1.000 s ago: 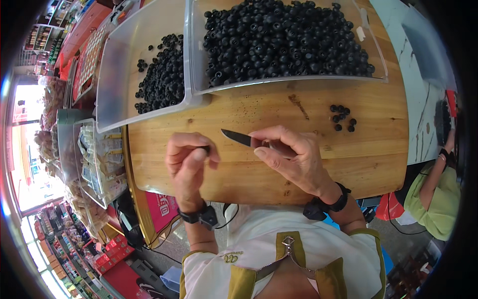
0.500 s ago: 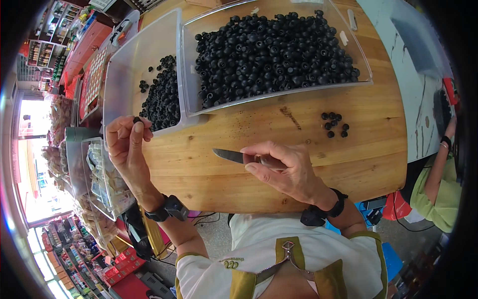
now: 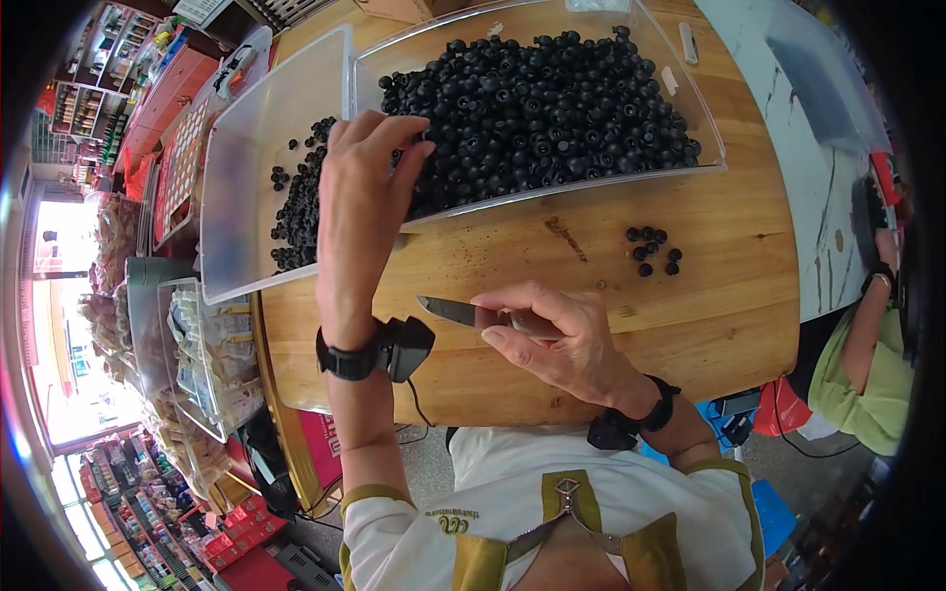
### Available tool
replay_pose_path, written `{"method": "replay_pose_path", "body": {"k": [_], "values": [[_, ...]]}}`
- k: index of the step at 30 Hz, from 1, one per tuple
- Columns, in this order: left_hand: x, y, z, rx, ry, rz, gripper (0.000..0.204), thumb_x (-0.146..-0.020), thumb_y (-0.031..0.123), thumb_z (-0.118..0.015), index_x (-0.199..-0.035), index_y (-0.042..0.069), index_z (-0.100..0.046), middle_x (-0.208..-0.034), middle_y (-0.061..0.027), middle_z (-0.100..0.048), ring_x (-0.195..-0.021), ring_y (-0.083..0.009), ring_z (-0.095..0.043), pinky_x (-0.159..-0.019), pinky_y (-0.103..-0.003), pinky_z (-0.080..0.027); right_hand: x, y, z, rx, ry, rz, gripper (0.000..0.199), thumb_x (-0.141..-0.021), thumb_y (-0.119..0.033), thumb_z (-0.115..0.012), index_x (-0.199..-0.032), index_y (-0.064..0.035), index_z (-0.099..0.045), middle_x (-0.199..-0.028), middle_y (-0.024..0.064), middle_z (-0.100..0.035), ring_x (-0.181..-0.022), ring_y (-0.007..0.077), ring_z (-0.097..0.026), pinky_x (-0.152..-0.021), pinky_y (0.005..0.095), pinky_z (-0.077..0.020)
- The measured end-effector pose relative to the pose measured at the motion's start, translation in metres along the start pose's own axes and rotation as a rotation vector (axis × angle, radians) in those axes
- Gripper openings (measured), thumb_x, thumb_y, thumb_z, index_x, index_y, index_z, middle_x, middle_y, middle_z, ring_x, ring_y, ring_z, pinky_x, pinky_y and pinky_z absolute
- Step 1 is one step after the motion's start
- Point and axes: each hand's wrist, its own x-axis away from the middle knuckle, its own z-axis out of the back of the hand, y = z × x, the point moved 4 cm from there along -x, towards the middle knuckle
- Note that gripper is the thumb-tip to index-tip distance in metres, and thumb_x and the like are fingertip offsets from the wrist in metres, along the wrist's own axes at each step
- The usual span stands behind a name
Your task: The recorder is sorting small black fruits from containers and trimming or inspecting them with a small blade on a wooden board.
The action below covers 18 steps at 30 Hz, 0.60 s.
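Observation:
In my right hand point(image 3: 567, 330), a small knife point(image 3: 448, 310) is held by its handle, pinched between thumb and fingers, blade pointing left above the wooden table. My left hand point(image 3: 365, 182) reaches over the near left corner of a clear plastic bin point(image 3: 581, 180) heaped with small round black parts point(image 3: 552, 108), some with a hollow opening. Thumb and index finger are apart beside the heap, with nothing seen held between them. A second translucent bin point(image 3: 236, 148) on the left holds smaller-looking black pieces point(image 3: 301, 212), partly hidden behind the left hand.
Several black parts point(image 3: 647, 249) lie loose on the table point(image 3: 493, 364), toward the right. A white object point(image 3: 689, 44) rests by the far right edge. Beyond stands a marble-patterned surface point(image 3: 823, 217), where another person's arm point(image 3: 867, 305) shows. A box of packets point(image 3: 212, 355) stands left.
My left hand has moved right, from the left bin's near edge to the larger heap; the dark piece it pinched no longer shows. My right hand and the knife stay nearly still.

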Motion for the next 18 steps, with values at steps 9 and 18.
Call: {"method": "replay_pose_path", "body": {"k": [9,18], "values": [[-0.003,-0.006,-0.011,0.124,-0.083,0.091,0.013,-0.081,0.003,-0.068,-0.093,0.001,-0.063,-0.093,-0.0098,-0.063,-0.084,-0.0279,-0.060,-0.075,-0.036,-0.048,0.002,-0.005,-0.001,0.006,0.020,0.046,0.026,-0.085,-0.003,-0.069,-0.109,-0.0013,-0.063,-0.085,0.0041,-0.069,-0.060,0.0027,-0.051,-0.053,0.0177,-0.0417],[0.075,0.019,0.010,1.279,0.199,0.260,0.023,-0.084,-0.005,-0.063,-0.104,-0.001,-0.053,-0.104,-0.0185,-0.064,-0.094,-0.0275,-0.065,-0.086,-0.039,-0.053,0.002,-0.005,0.006,-0.048,0.018,0.061,0.026,-0.084,-0.002,-0.069,-0.109,0.0011,-0.063,-0.084,0.0060,-0.068,-0.059,0.0022,-0.049,-0.053,0.0177,-0.0413]]}}
